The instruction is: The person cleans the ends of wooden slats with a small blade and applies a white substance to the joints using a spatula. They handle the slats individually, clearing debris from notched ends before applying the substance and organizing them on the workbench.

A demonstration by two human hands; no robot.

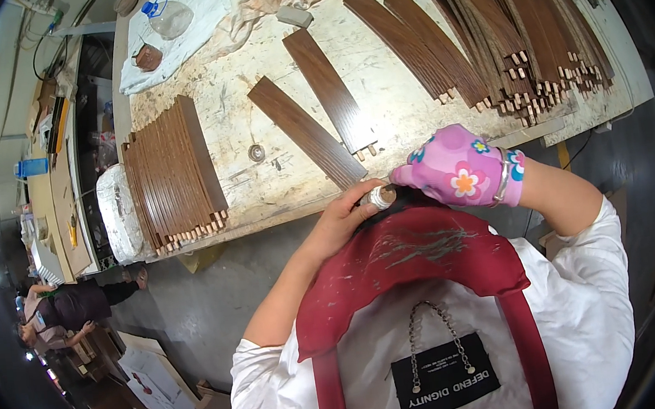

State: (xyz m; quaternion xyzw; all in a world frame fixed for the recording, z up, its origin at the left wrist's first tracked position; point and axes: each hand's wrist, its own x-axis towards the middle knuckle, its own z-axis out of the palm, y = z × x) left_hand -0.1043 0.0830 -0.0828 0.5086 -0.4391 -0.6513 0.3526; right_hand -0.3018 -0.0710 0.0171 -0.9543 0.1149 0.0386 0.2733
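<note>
My bare left hand is closed at the table's front edge, by the near end of a dark brown wooden slat. At its fingertips is a small piece wrapped in white; whether this is a taped finger or a held thing, I cannot tell. My right hand, in a pink flowered glove with a silver band at the wrist, has its fingers curled close beside it. What lies between the hands is hidden. A second slat with pale dowels in its near end lies just beyond.
A row of slats stands at the left table edge; more slats are piled at the right. Farther back are a grey block, a plastic jug and crumpled cloth. Another person is at the far left.
</note>
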